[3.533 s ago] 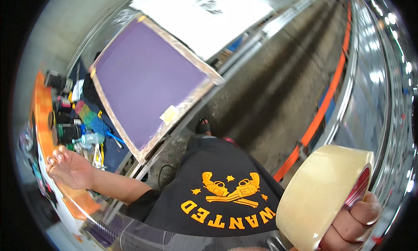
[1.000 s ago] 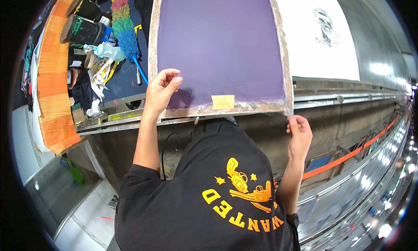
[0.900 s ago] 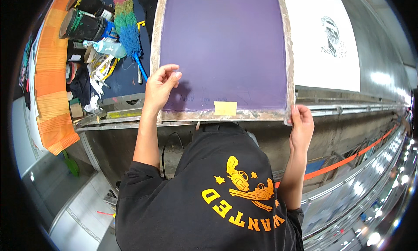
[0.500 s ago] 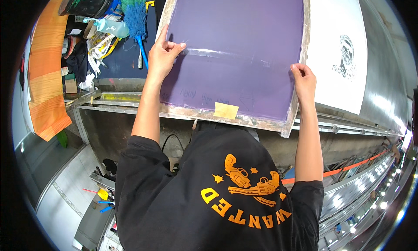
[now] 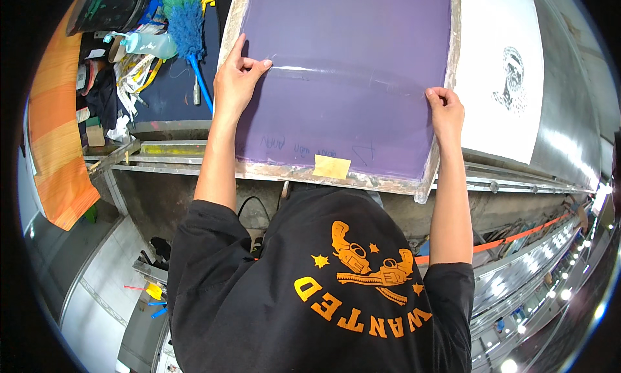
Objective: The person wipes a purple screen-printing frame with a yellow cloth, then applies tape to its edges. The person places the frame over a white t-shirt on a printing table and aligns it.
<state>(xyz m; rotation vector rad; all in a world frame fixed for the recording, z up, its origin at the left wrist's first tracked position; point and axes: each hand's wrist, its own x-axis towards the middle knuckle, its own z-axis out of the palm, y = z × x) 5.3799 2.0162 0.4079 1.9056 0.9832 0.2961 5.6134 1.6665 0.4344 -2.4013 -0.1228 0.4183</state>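
A purple mesh screen point(image 5: 336, 120) in a worn, pale frame point(image 5: 272, 172) lies before me. Across it stretches a thin strip of clear tape point(image 5: 294, 69), visible mainly by its glare. My left hand point(image 5: 236, 78) is at the strip's left end by the frame's left side, thumb stretched toward the screen and index finger pointing away. At the right side, my right hand point(image 5: 446, 111) pinches the other end between thumb and fingertips. Whether the strip touches the mesh is hard to tell. A yellow tape piece point(image 5: 332, 167) sticks to the near edge of the screen.
Right of the frame lies a white sheet with a dark printed portrait point(image 5: 511, 82) on a shiny metal table point(image 5: 569, 114). On the left are a dark bucket point(image 5: 107, 10), a squeeze bottle point(image 5: 150, 45), a blue-green duster point(image 5: 184, 30) and a wood-patterned orange sheet point(image 5: 58, 133).
The strip's glare looks straighter and narrower than before. Both hands keep their places at the frame's sides, and the whole view has shifted slightly.
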